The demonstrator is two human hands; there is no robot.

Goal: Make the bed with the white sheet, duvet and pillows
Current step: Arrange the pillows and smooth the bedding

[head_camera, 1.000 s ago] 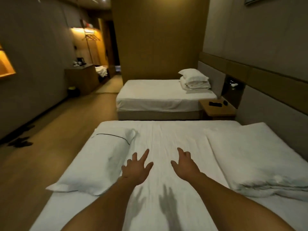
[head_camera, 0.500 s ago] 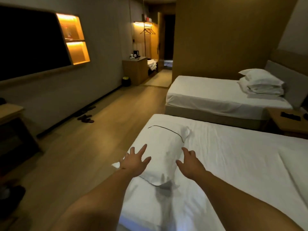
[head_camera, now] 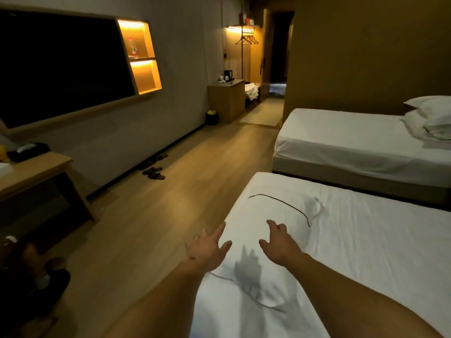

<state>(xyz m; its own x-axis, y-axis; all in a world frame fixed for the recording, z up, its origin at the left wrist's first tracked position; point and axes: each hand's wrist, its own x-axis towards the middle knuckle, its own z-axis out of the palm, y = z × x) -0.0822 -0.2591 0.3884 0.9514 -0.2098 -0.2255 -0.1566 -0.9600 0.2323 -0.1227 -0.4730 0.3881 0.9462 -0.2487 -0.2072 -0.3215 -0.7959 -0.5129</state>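
Both hands, left hand (head_camera: pixel 207 250) and right hand (head_camera: pixel 280 245), spread empty above one pillow (head_camera: pixel 268 215)

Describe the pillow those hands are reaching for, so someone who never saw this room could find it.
Start at the near bed, the one closest to the camera. At its floor-side edge lies a white pillow, just ahead of the open left hand and right hand. Unlike the stacked pillows on the far bed, it lies alone and shows a thin dark piping line.
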